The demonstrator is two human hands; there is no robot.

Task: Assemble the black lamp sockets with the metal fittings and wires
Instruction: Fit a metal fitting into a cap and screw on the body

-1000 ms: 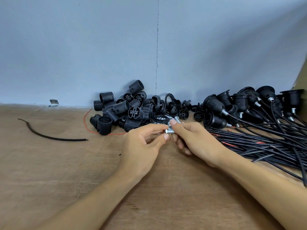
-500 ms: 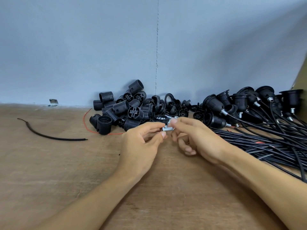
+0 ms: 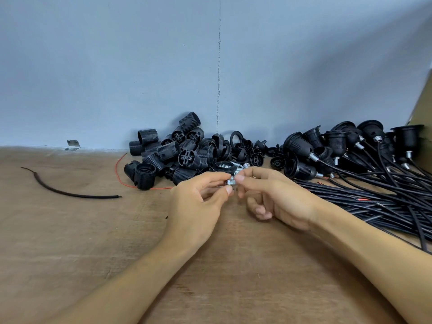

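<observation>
Both hands meet over the wooden table (image 3: 70, 242), just in front of the parts. The left hand (image 3: 198, 204) pinches a small metal fitting (image 3: 231, 182) btw. thumb and forefinger, the other fingers curled under it. The right hand (image 3: 278, 202) pinches the other end of the same fitting w/ thumb and forefinger tips, and its 3 other fingers hang loosely curled and hold nothing. The fitting is held a little above the table, near a black ring (image 3: 225, 167) that has more silver fittings beside it. It is too small and blurred to tell if it is 1 piece or 2 pieces being screwed together. To the left lies the pile of loose black sockets (image 3: 168, 157); to the right lie the finished sockets (image 3: 339, 146) w/ their black wires (image 3: 374, 202). I judge the step is preparing the fitting, before it goes into a socket. What can go wrong: the grip is only by fingertips, so the fitting can slip and roll into the pile or under the wires, where it is hard to find. Also, if 2 threaded parts are joined at an angle, the thread can jam. No socket is in hand yet.
</observation>
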